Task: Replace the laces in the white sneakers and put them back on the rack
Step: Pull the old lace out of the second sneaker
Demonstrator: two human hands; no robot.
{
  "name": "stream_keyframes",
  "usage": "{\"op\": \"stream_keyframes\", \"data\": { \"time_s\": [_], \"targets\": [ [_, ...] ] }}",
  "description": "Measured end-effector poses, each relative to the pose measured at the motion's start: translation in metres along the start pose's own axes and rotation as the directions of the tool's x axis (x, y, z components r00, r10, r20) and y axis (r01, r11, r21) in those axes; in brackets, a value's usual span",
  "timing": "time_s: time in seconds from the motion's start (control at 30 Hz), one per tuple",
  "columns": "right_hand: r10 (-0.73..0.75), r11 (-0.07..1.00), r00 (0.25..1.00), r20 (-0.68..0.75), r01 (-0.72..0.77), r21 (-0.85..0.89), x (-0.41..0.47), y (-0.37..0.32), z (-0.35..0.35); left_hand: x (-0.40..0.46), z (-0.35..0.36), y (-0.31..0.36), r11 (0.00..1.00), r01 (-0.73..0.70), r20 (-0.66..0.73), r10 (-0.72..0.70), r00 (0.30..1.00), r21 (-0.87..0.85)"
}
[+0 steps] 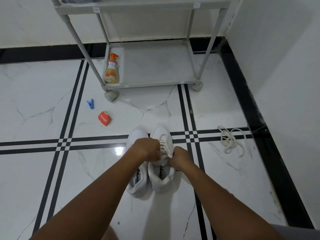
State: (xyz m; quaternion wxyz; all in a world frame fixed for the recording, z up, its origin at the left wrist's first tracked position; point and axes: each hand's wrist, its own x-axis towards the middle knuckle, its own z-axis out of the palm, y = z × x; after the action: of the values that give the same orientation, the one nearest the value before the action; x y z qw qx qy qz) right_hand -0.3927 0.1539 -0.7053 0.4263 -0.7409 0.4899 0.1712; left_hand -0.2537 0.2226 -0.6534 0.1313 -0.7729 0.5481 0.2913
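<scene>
Two white sneakers stand side by side on the tiled floor, toes pointing away from me. The right sneaker (161, 175) has a cream lace (164, 144) threaded through its eyelets. My left hand (147, 149) grips the lace over the tongue, and my right hand (180, 159) pinches the lace at the shoe's right side. The left sneaker (136, 184) lies partly under my left forearm; its lacing is hidden. A loose cream lace (231, 141) lies tangled on the floor to the right. The grey rack (152, 82) stands ahead.
An orange pump bottle (111, 70) stands on the rack's bottom shelf at its left end. A blue clothes peg (90, 103) and a red packet (104, 118) lie on the floor left of the sneakers. A white wall with black skirting closes the right side.
</scene>
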Motion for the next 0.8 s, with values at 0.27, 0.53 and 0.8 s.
{"op": "stream_keyframes", "data": {
  "time_s": [0.27, 0.53, 0.8],
  "targets": [
    [-0.005, 0.999, 1.000, -0.005, 0.005, -0.047, 0.000, -0.004, 0.000, -0.001, 0.005, 0.000, 0.999, -0.038, -0.032, 0.039, 0.999, 0.036],
    [0.000, 0.995, 0.999, -0.036, -0.003, -0.095, 0.000, -0.006, -0.002, -0.001, -0.006, -0.033, -0.099, 0.002, 0.029, -0.271, 0.962, -0.995],
    [0.005, 0.993, 0.999, -0.038, -0.009, -0.118, 0.002, -0.006, -0.002, -0.012, -0.047, -0.065, -0.255, -0.096, 0.027, -0.439, 0.898, -0.962]
  ]
}}
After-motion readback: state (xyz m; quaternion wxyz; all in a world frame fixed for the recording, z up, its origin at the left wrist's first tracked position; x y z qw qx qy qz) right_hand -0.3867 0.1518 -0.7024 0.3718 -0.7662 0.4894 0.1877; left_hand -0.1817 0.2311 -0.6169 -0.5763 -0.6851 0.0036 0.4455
